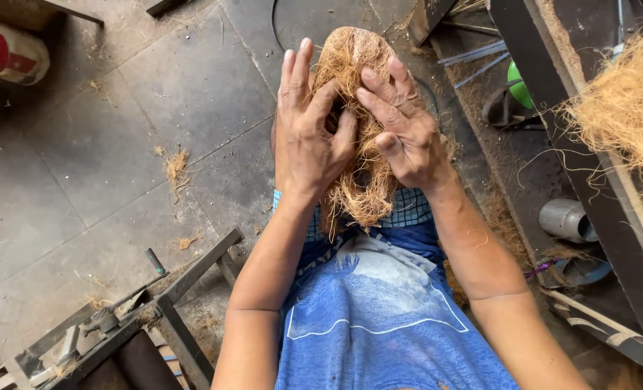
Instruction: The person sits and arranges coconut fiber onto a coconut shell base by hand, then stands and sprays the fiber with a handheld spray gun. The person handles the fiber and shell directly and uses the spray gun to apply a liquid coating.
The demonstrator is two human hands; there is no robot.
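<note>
A piece of brown coconut husk with long loose fibres hanging down sits between both my hands, above my lap. My left hand grips its left side, fingers curled into the fibres. On the right side, my right hand presses in with its fingers spread over the husk. The lower fibres dangle over my checked cloth and blue shirt.
A dark metal frame stands at lower left on the grey tiled floor. A heap of pale fibre lies on a dark bench at right. Beside it are a grey metal tube, a green object and a white sack at top left.
</note>
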